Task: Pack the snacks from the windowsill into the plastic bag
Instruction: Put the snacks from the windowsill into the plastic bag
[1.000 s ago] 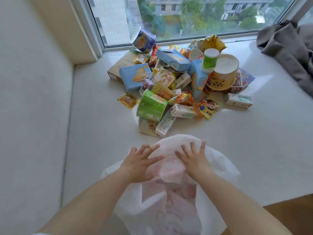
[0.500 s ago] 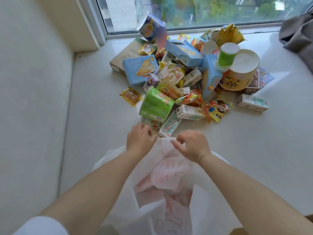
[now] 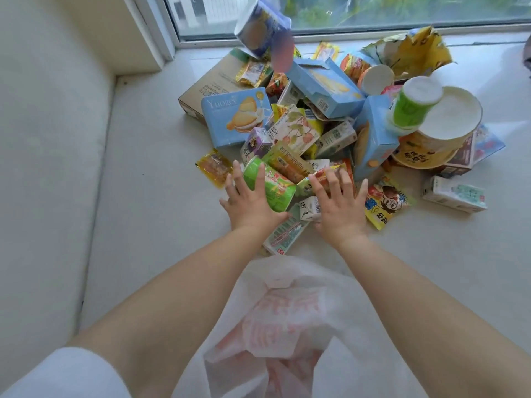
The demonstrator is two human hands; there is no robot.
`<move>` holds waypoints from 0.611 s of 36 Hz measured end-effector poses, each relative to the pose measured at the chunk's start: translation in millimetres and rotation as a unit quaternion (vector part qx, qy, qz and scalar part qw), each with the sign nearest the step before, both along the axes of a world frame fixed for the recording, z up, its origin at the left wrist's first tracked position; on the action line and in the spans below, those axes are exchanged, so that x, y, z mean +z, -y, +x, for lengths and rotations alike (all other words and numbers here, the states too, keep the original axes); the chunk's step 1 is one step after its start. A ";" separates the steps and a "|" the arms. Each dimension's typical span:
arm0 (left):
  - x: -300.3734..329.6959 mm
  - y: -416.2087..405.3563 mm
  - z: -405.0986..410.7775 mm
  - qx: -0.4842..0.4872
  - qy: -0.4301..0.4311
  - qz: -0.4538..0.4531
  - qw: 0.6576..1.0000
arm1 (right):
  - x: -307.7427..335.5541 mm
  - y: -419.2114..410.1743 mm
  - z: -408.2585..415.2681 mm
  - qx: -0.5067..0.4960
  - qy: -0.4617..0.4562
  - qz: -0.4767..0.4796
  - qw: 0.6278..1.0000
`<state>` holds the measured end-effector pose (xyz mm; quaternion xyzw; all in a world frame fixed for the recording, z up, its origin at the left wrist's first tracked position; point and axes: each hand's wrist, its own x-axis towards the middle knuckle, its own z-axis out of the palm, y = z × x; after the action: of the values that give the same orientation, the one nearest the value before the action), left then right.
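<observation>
Nearest the viewer, a white plastic bag (image 3: 290, 320) lies slack on the windowsill (image 3: 149, 225), its mouth only partly open. Beyond it, the left hand (image 3: 253, 201) and right hand (image 3: 340, 206) reach out with fingers spread, holding nothing, over the near edge of the snacks (image 3: 313, 124). The left hand covers a green tub (image 3: 271, 182). A good start would be raking near items straight back toward the bag. Farther off, boxes and cups are heaped against the window (image 3: 373, 10).
</observation>
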<state>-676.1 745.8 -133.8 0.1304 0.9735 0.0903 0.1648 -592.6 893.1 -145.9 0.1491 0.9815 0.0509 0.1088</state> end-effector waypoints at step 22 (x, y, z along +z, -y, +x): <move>6.7 39.3 1.3 -0.021 0.036 0.118 0.992 | -3.4 -5.3 21.5 -0.209 -0.053 -0.204 0.955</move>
<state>-674.8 706.5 -127.1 0.1656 0.9467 0.2057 0.1847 -571.2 898.5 -149.3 0.3279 0.9223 -0.1824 0.0932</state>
